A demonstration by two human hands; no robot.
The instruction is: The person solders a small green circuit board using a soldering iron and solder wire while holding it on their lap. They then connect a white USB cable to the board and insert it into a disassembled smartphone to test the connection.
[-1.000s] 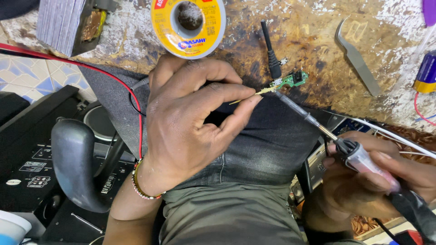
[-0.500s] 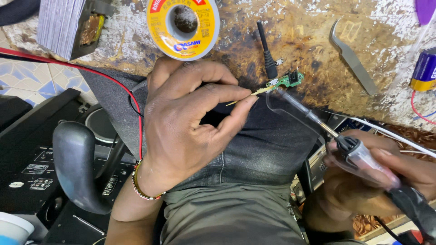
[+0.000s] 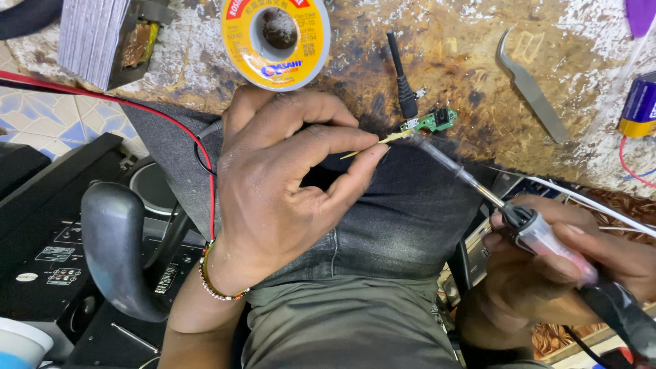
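While a black speaker cabinet with a curved handle is sitting at the far left beside a white cup, a person is working over a scorched, stained workbench. At the bench's upper left a laminated transformer is lying near a yellow spool of solder wire, and a red wire is trailing down past the person's wrist. The left hand, wearing a beaded bracelet, is pinching a thin sliver-like stick between thumb and forefinger, its far end touching a small green circuit board lying at the bench's near edge, just beside a black plug-ended cable. The tip of a soldering iron is meeting that same board from the right. Further right, metal tweezers are lying loose on the bench, well apart from the board, with a blue-and-yellow battery at the edge of the frame. The right hand is wrapped tightly around the iron's translucent handle, low in the frame. Both hands are staying well apart, joined only through their tools at the board, above the person's dark jeans.
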